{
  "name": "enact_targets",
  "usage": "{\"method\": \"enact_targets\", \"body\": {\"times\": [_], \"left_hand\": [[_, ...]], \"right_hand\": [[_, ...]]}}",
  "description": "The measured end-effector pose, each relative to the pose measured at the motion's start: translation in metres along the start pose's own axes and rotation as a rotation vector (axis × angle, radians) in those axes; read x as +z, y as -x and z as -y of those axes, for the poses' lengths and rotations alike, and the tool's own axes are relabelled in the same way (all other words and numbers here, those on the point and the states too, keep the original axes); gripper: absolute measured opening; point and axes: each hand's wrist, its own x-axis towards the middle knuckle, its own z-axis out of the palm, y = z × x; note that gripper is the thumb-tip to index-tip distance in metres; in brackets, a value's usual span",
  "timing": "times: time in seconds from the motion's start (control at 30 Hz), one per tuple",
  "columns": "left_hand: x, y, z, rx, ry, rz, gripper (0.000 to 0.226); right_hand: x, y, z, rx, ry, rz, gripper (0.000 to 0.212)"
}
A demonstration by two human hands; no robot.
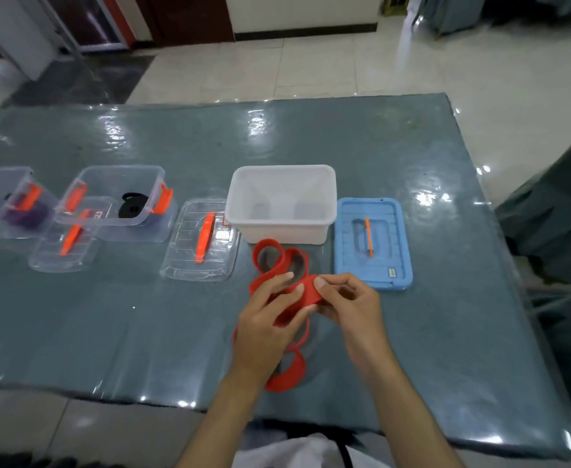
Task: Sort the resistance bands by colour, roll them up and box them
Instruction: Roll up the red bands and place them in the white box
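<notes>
A red resistance band (279, 261) lies in loose loops on the table, running from just in front of the white box (282, 201) back to the near edge. My left hand (267, 319) and my right hand (348, 304) both pinch a folded part of it, held just above the table. The white box is open and looks empty. A clear box (118, 197) to the left holds a rolled black band (134, 205). Another clear box (3, 204) at the far left holds a purple band (27, 214).
A blue lid (373, 243) lies right of the white box. Two clear lids with orange handles, a larger lid (201, 246) and a smaller lid (66, 246), lie in front of the clear boxes. The table has a glossy grey-green cover. Dark cloth (561, 214) hangs at the right.
</notes>
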Motion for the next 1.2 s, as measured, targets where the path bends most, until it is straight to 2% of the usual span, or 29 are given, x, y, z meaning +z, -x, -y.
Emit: {"method": "enact_targets", "body": {"times": [0.13,0.23,0.43,0.6,0.77,0.83,0.9,1.03,1.13,1.2], "left_hand": [[0.001,-0.004,-0.004,0.013,0.037,0.049,0.033],[0.001,-0.009,-0.014,-0.038,0.112,0.045,0.032],[-0.001,-0.012,-0.022,-0.057,0.180,0.026,0.034],[-0.004,-0.007,-0.016,-0.174,0.299,-0.032,0.035],[-0.020,-0.001,0.008,-0.120,0.301,0.099,0.048],[-0.026,-0.001,0.017,-0.153,0.304,0.097,0.050],[-0.034,-0.005,0.024,-0.187,0.328,0.089,0.047],[-0.060,-0.019,0.030,-0.181,0.383,0.127,0.047],[-0.075,-0.028,0.029,-0.182,0.462,0.181,0.049],[-0.082,-0.032,0.029,-0.213,0.523,0.200,0.048]], "right_hand": [[-0.003,0.007,0.005,-0.089,0.005,-0.072,0.007],[-0.005,0.012,0.006,-0.053,-0.029,-0.118,0.014],[-0.001,0.021,0.002,0.022,0.027,-0.045,0.024],[0.026,0.025,-0.004,0.050,0.026,-0.047,0.032],[0.046,0.027,-0.016,0.028,0.044,-0.098,0.056],[0.055,0.028,-0.014,0.033,0.058,-0.080,0.041],[0.064,0.027,-0.011,0.022,0.131,-0.040,0.035],[0.076,0.024,-0.004,-0.173,0.359,0.022,0.024],[0.081,0.027,0.007,-0.229,0.264,0.146,0.033],[0.083,0.027,0.016,-0.263,0.294,0.209,0.038]]}}
